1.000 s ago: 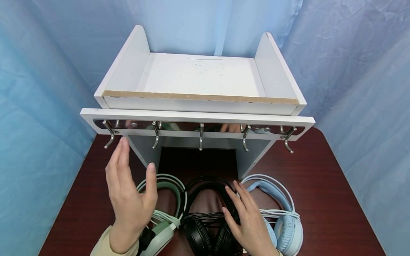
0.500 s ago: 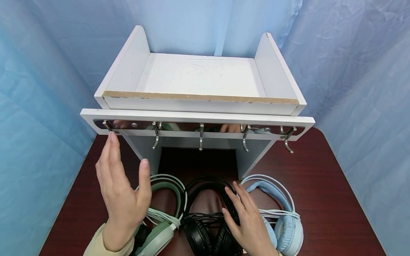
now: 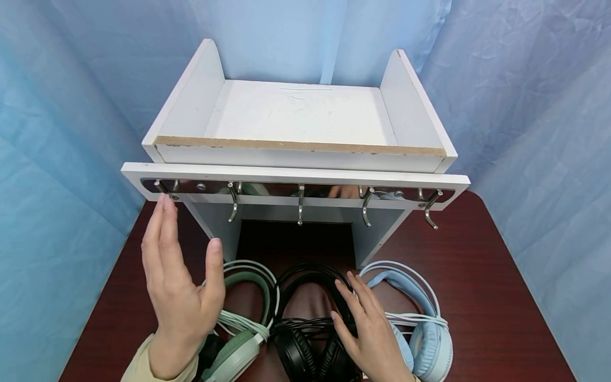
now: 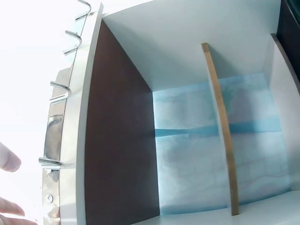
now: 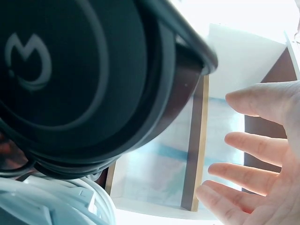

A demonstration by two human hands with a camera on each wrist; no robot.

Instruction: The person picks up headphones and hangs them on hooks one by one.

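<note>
My left hand is raised with straight fingers and the thumb held apart. In the head view its fingertips overlap the leftmost hook; contact cannot be told. The left wrist view catches only some fingertips beside the hook strip. Behind that forearm lie green headphones, partly covered. My right hand hovers over or rests at the right side of black headphones, fingers relaxed and spread. A black ear cup fills much of the right wrist view, apart from the fingers. Light blue headphones lie to the right.
A white shelf stand rises behind the headphones, its front board carrying a metal strip with several hooks. The stand is on a dark reddish-brown table. Blue cloth hangs around the back and sides.
My left hand has shifted left and slightly up, bringing its fingertips to the leftmost hook in the view. The right hand and all the headphones have stayed put.
</note>
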